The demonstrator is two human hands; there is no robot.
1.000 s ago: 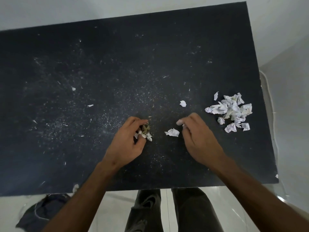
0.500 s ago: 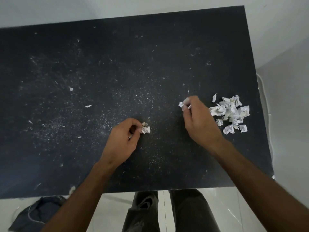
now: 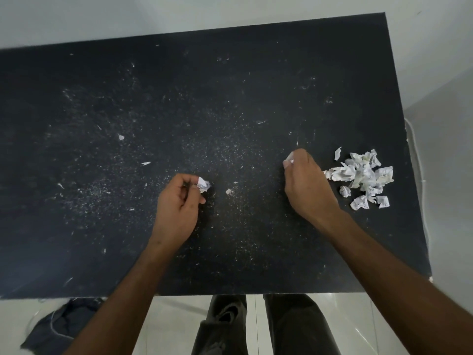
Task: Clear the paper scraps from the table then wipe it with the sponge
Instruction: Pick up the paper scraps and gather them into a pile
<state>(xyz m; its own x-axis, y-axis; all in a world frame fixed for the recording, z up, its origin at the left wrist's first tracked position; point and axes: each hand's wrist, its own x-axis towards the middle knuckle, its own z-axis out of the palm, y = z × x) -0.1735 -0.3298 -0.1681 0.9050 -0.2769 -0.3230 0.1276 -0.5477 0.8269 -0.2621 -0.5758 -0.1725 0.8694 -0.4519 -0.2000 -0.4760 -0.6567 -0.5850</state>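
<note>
A black table [image 3: 230,85] is dusted with white crumbs. My left hand [image 3: 176,208] pinches a small crumpled paper scrap [image 3: 204,185] at its fingertips near the table's middle. My right hand [image 3: 307,185] is curled round another white scrap [image 3: 290,157], just left of a heap of crumpled paper scraps [image 3: 361,176] at the right side. One tiny scrap [image 3: 228,191] lies between my hands. More small bits lie to the left, such as one scrap [image 3: 121,137] and a sliver [image 3: 145,163]. No sponge is in sight.
The table's near edge runs just above my legs [image 3: 256,326]. A dark cloth [image 3: 58,326] lies on the pale floor at the lower left. The table's right edge [image 3: 409,149] is close beyond the heap, with a white cable beside it.
My right hand moved up and right from the near middle, picking up scraps on the way to beside the heap. My left hand lifted its scrap slightly and stayed near the middle.
</note>
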